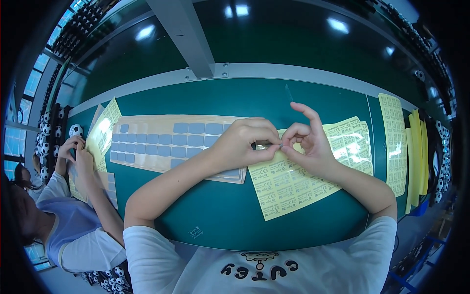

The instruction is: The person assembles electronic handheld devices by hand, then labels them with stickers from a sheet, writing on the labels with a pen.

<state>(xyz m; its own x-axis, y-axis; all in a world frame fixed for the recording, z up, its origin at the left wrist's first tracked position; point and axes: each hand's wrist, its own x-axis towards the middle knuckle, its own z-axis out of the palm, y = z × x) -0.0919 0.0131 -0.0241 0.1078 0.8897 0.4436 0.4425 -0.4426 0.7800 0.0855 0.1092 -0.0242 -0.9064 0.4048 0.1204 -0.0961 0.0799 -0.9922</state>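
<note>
My left hand (250,140) is closed in a pinch, with a small dark piece (259,146) partly showing between thumb and fingers; its kind is hard to make out. Fingertip to fingertip with it, my right hand (308,147) pinches thumb and forefinger at the piece's edge, little finger raised. Whatever lies between those right fingertips is too small to name. Below both hands lie yellow sticker sheets (289,191) printed with rows of small labels. A tan backing sheet (147,125) bearing grey-blue rounded stickers (181,139) reaches under my left forearm, with some sticker places bare.
The green tabletop (215,215) has a pale metal rail along its far side and an upright post (183,39). At left, a co-worker's hands (78,152) handle a yellow sheet (105,127). More yellow sheets (393,147) lie at right. A thin clear strip (288,92) lies beyond my right hand.
</note>
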